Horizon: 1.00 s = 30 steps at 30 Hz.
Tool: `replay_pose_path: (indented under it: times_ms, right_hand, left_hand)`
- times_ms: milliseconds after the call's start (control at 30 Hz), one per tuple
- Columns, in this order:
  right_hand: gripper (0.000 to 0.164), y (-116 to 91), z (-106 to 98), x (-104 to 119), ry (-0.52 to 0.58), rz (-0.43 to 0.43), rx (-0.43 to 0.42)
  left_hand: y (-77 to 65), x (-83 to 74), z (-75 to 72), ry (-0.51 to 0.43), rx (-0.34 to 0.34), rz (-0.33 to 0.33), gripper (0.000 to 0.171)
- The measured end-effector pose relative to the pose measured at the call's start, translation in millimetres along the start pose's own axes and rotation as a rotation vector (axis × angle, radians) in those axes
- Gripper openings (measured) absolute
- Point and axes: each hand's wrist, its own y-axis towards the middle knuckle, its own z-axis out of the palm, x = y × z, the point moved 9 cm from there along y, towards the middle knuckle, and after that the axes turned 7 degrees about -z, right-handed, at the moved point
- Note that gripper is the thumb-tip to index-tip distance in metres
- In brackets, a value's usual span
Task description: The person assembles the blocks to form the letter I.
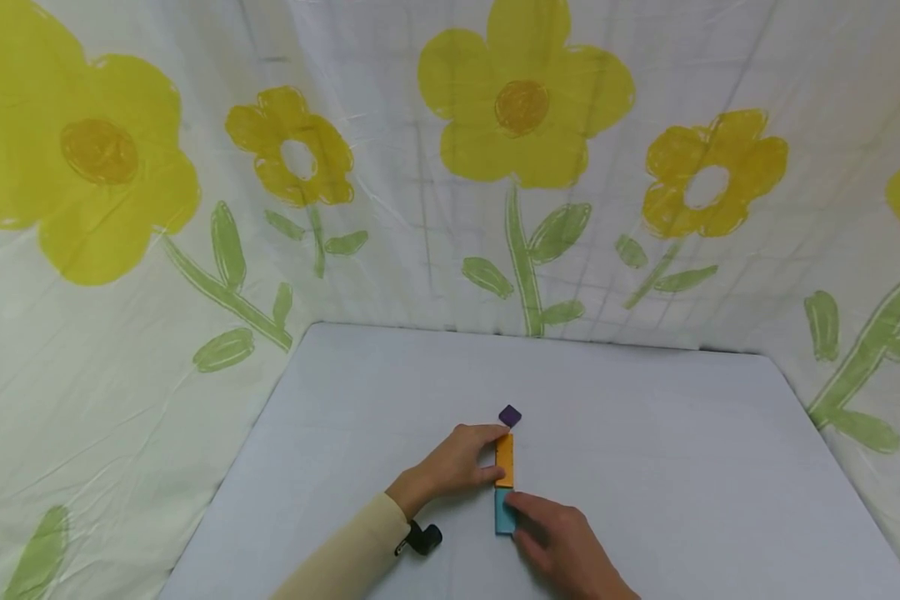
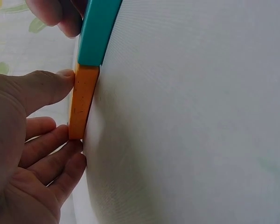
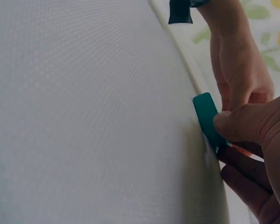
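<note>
An orange rectangular block (image 1: 505, 457) and a teal rectangular block (image 1: 503, 518) lie end to end in a line on the white table. My left hand (image 1: 450, 465) holds the orange block, its thumb toward the near end and fingertips at the far end. In the left wrist view the orange block (image 2: 83, 100) meets the teal block (image 2: 99, 35) end to end. My right hand (image 1: 567, 537) pinches the teal block between thumb and fingers. Just beyond the orange block sits a small dark purple block (image 1: 510, 415), turned like a diamond, close to the left fingertips.
White tabletop (image 1: 667, 467) extends around the blocks. Behind and beside it hangs a white cloth (image 1: 390, 275) painted with yellow flowers. A black wrist-worn device (image 1: 422, 538) is strapped at the left sleeve's cuff.
</note>
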Motion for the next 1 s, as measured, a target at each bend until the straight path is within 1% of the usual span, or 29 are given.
replay_pose_path:
  times_ms: [100, 333, 733, 1000]
  right_hand:
    - [0.044, 0.6, -1.1, -0.1, -0.003, 0.002, -0.002]
    - [0.044, 0.9, -3.8, 2.8, -0.013, -0.028, -0.04]
    - [0.045, 1.3, -3.8, 1.7, -0.026, -0.036, -0.041]
    - [0.045, 2.0, -0.1, -2.4, 0.005, 0.022, 0.013]
  left_hand:
    - [0.6, 0.0, -0.1, 0.002, 0.001, 0.006, 0.063]
    - [3.0, 1.2, 0.3, 0.021, -0.007, 0.023, 0.063]
    - [3.1, 0.6, 0.6, 0.016, -0.011, 0.023, 0.063]
    - [1.6, 0.8, 2.3, 0.024, -0.009, 0.018, 0.063]
